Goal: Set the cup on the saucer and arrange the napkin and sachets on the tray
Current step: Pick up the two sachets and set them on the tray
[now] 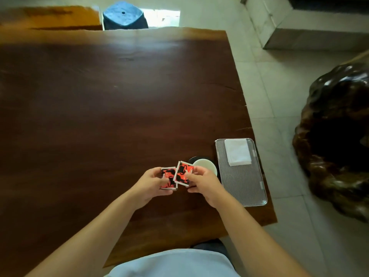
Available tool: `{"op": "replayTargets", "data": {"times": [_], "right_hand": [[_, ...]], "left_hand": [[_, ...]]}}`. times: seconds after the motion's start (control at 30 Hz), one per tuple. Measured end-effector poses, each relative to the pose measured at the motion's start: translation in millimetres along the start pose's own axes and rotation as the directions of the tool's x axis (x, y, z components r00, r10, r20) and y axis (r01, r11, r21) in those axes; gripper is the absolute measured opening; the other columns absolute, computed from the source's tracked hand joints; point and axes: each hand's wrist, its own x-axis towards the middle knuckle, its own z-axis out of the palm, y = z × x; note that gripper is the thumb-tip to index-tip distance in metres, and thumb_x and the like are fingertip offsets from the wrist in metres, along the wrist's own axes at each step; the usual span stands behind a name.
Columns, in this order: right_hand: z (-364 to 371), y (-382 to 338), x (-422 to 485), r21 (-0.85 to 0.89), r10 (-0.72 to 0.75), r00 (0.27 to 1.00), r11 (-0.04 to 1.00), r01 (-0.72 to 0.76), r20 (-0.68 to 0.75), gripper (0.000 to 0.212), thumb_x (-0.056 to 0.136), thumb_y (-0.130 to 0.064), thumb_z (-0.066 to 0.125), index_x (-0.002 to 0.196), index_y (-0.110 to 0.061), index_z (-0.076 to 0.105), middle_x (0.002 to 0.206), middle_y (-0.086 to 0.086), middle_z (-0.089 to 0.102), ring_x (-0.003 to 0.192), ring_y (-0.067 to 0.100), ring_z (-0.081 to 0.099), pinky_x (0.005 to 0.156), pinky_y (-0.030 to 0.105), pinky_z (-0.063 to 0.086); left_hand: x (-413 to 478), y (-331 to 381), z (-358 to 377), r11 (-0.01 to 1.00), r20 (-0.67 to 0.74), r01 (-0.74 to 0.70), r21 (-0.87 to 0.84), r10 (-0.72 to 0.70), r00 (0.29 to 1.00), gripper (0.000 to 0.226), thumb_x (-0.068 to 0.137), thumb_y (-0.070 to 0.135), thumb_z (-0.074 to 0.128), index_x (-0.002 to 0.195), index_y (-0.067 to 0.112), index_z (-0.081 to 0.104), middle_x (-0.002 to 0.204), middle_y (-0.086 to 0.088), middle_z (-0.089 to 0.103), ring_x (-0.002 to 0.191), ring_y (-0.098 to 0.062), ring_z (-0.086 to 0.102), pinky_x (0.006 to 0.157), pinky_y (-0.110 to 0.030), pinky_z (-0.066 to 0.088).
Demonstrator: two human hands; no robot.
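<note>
Red-and-black sachets [182,172] - one gripped by the left hand [151,183], one by the right hand [206,183], left of the tray [242,182].
Head view: the cup [206,164] stands against the tray's left side - a hasty carry across could topple it; napkin [237,151] at the tray's far end.

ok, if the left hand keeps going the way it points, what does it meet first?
Probably the tilted sachet pinched by the right hand, just up-right of the left hand and its own sachets; the cup lies beyond. Depth is unclear from one view.
</note>
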Motion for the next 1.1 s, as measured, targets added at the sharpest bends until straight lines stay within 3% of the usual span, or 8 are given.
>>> {"op": "replayTargets", "data": {"times": [0.17, 0.23, 0.47, 0.57, 0.67, 0.8, 0.93, 1.1], "right_hand": [[-36.7, 1.1, -15.8, -0.091, -0.062, 0.996, 0.994, 0.067, 0.060, 0.019, 0.091, -0.016, 0.072, 0.109, -0.017, 0.067, 0.102, 0.008, 0.074, 0.088, 0.020, 0.072, 0.075, 0.032, 0.062], [-52.8, 0.1, -20.5, -0.117, -0.092, 0.992, 0.988, 0.102, 0.090, 0.020, 0.090, -0.016, 0.074, 0.108, -0.022, 0.069, 0.099, 0.007, 0.075, 0.084, 0.018, 0.072, 0.077, 0.034, 0.062], [-103.9, 0.8, -35.4, -0.224, -0.203, 0.960, 0.943, 0.245, 0.195, 0.020, 0.086, -0.020, 0.078, 0.102, -0.027, 0.068, 0.079, 0.000, 0.072, 0.072, 0.011, 0.067, 0.061, 0.022, 0.056], [-119.5, 4.5, -36.3, -0.327, -0.280, 0.954, 0.896, 0.300, 0.107, 0.032, 0.082, -0.026, 0.082, 0.110, -0.023, 0.067, 0.078, 0.000, 0.067, 0.073, 0.012, 0.067, 0.062, 0.027, 0.059], [-130.7, 10.9, -40.0, -0.384, -0.402, 0.916, 0.846, 0.371, -0.002, 0.026, 0.083, -0.031, 0.080, 0.104, -0.023, 0.068, 0.083, -0.005, 0.066, 0.079, 0.014, 0.068, 0.069, 0.036, 0.063], [-148.9, 12.7, -46.5, -0.355, -0.428, 0.904, 0.843, 0.405, 0.014, 0.025, 0.088, -0.033, 0.073, 0.110, -0.022, 0.068, 0.091, -0.010, 0.067, 0.086, 0.013, 0.068, 0.075, 0.038, 0.063], [-163.5, 13.7, -51.3, -0.406, -0.481, 0.874, 0.786, 0.466, 0.070, 0.029, 0.087, -0.037, 0.074, 0.113, -0.025, 0.072, 0.099, -0.011, 0.069, 0.092, 0.010, 0.066, 0.086, 0.036, 0.059], [-173.4, 15.1, -48.6, -0.564, -0.561, 0.823, 0.651, 0.508, 0.094, 0.031, 0.087, -0.041, 0.071, 0.108, -0.019, 0.072, 0.101, 0.001, 0.066, 0.090, 0.017, 0.064, 0.083, 0.038, 0.058]], "left_hand": [[-20.7, 11.1, 47.7, 0.997, 0.037, -0.042, -0.069, 0.045, 0.998, 0.023, 0.106, 0.015, 0.045, 0.118, 0.011, 0.064, 0.102, -0.013, 0.077, 0.097, -0.026, 0.075, 0.090, -0.044, 0.059], [-25.4, 9.3, 67.8, 0.996, 0.032, -0.066, -0.062, 0.068, 0.997, 0.025, 0.106, 0.022, 0.046, 0.120, 0.013, 0.065, 0.107, -0.012, 0.077, 0.100, -0.025, 0.074, 0.089, -0.043, 0.059], [-30.5, -1.1, 136.9, 0.982, -0.102, -0.181, 0.045, 0.185, 0.977, 0.028, 0.095, 0.012, 0.065, 0.123, 0.011, 0.064, 0.116, -0.009, 0.072, 0.108, -0.023, 0.071, 0.089, -0.045, 0.060], [-30.0, -5.8, 156.8, 0.974, -0.188, -0.216, 0.061, 0.224, 0.956, 0.035, 0.094, 0.011, 0.067, 0.128, 0.012, 0.062, 0.115, -0.008, 0.073, 0.106, -0.023, 0.072, 0.085, -0.044, 0.062], [-26.8, -8.3, 179.0, 0.954, -0.271, -0.289, 0.081, 0.300, 0.915, 0.037, 0.092, 0.009, 0.070, 0.127, 0.013, 0.063, 0.113, -0.007, 0.073, 0.103, -0.023, 0.072, 0.080, -0.044, 0.063], [-25.3, -11.0, 208.1, 0.931, -0.305, -0.364, 0.033, 0.357, 0.883, 0.032, 0.088, 0.010, 0.075, 0.119, 0.018, 0.068, 0.105, -0.005, 0.076, 0.098, -0.020, 0.074, 0.080, -0.043, 0.063], [-20.0, -18.6, 226.2, 0.928, -0.260, -0.373, -0.012, 0.357, 0.897, 0.031, 0.091, 0.001, 0.069, 0.119, 0.014, 0.067, 0.109, -0.010, 0.076, 0.105, -0.026, 0.073, 0.089, -0.047, 0.060], [-13.4, -20.7, 236.3, 0.931, -0.139, -0.359, -0.064, 0.348, 0.927, 0.044, 0.088, -0.009, 0.067, 0.126, 0.012, 0.062, 0.123, -0.014, 0.069, 0.114, -0.031, 0.068, 0.099, -0.053, 0.054]]}}
